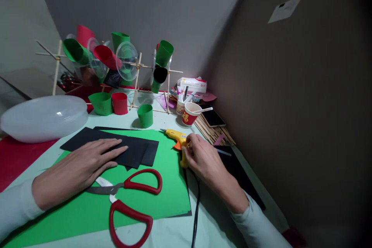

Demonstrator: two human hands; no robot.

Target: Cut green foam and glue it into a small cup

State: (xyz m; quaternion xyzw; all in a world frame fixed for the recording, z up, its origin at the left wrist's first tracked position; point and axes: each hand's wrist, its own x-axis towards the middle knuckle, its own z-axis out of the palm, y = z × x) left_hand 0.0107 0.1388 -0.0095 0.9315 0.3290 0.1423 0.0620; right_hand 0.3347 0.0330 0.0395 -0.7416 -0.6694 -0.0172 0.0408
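Observation:
My left hand (87,162) lies flat, fingers stretched out, on several overlapping pieces of black paper (145,151). Under these is a large sheet of green paper (162,209). Scissors with red handles (132,186) lie spread apart on the green sheet, their blades reaching toward my left wrist. My right hand (203,159) has its fingers closed around the back of a yellow hot glue gun (176,135) with an orange trigger. The gun's nozzle points left, and a black cord runs from it toward me. Part of its body is hidden behind my fingers.
Stick frames with clear discs (127,61) and red and green paper cups stand at the back. A green paper cup (145,116), a drink cup (191,114), a phone (213,116) and wooden sticks (209,130) sit beyond the gun. A whitish plastic bowl (43,118) is left.

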